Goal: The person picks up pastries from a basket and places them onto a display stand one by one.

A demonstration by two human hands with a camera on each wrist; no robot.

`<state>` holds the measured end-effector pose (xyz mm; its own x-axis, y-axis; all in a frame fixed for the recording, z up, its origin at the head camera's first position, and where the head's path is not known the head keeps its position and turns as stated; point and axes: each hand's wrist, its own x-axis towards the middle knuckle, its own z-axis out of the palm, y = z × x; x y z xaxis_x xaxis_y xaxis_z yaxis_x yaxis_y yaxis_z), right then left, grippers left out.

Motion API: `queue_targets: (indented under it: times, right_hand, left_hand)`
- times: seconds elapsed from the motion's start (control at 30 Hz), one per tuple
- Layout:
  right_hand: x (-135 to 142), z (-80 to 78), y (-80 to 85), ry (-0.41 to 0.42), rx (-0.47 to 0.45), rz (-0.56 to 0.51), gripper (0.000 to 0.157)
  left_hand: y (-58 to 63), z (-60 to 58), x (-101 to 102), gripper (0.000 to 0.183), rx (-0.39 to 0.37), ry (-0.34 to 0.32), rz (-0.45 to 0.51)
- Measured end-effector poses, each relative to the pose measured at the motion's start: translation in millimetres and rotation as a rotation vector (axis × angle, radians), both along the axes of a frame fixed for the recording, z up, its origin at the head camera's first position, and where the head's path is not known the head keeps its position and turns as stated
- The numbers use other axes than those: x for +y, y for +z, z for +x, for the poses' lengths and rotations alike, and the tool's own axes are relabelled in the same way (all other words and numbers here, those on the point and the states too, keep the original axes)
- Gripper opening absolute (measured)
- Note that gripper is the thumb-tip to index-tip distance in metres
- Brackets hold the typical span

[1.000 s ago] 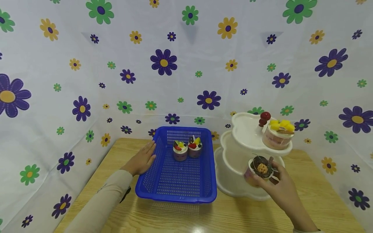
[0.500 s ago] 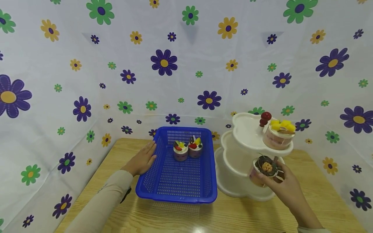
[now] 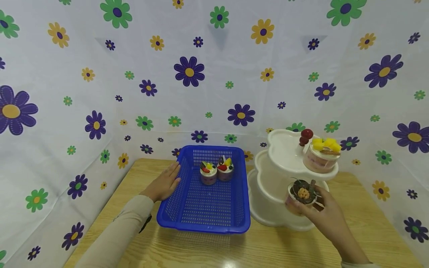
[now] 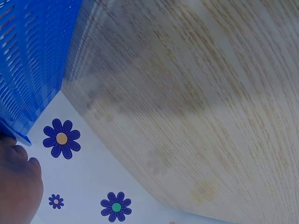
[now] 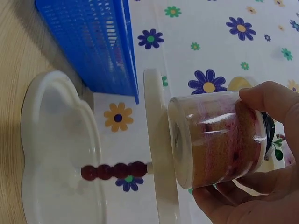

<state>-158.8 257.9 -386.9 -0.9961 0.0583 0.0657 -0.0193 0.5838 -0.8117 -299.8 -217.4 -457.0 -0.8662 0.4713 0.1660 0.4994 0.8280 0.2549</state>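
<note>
1. A right hand (image 3: pixel 326 216) grips a clear round dessert cup topped with chocolate (image 3: pixel 300 197), on or just above a white, scalloped three-tier stand's (image 3: pixel 285 152) middle tier, near the wooden surface's (image 3: pixel 368 223) far right corner.
2. A left hand (image 3: pixel 162 185), fingers straight, touches a blue perforated plastic basket's (image 3: pixel 202 227) left rim; two fruit-topped cups (image 3: pixel 208 177) sit inside.

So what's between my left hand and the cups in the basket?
The blue basket's left wall and a bit of its floor, as the head view shows.
</note>
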Motion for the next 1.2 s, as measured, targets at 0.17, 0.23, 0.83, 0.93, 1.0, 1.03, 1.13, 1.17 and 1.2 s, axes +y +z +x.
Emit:
queue_targets:
  times: [0.17,0.23,0.83,0.93,1.0,1.03,1.13,1.17,1.2]
  right_hand:
    - [-11.2,-3.6,-1.0,0.031,0.016,-0.033,0.08]
    - [-15.3,-7.8,-0.9,0.043,0.018,-0.055,0.079]
    - [-34.3,-32.3,-5.6,-0.028,0.08,-0.171,0.077]
    - [-36.8,-35.4,-7.8,-0.053,0.104,-0.166,0.074]
    - [-38.7,-37.6,-9.7,-0.066,0.117,-0.163,0.074]
    - [-39.7,-38.7,-10.5,-0.074,0.119,-0.16,0.074]
    - [-42.5,-40.7,-13.0,-0.09,0.119,-0.145,0.076]
    - [-43.4,-41.0,-13.8,-0.094,0.123,-0.144,0.077]
    - [-44.4,-40.9,-14.2,-0.099,0.127,-0.146,0.077]
  left_hand:
    - [-1.6,-1.2,0.0,0.054,0.005,0.0,-0.01]
    - [-1.7,-1.6,0.2,0.055,-0.002,0.0,-0.002]
    - [-6.2,-5.0,-2.9,0.057,-0.001,-0.029,0.017]
    - [-5.9,-4.3,-2.9,0.057,0.004,-0.029,0.007]
    - [-4.9,-3.5,-2.6,0.056,0.007,-0.027,0.011]
    - [-2.7,-1.9,-1.4,0.056,0.002,-0.018,0.018]
    - [-0.9,-0.8,-0.4,0.054,0.002,-0.011,0.021]
    - [-0.2,-0.4,-0.1,0.054,-0.002,-0.009,0.025]
    - [0.6,-0.1,0.2,0.053,-0.006,-0.005,0.018]
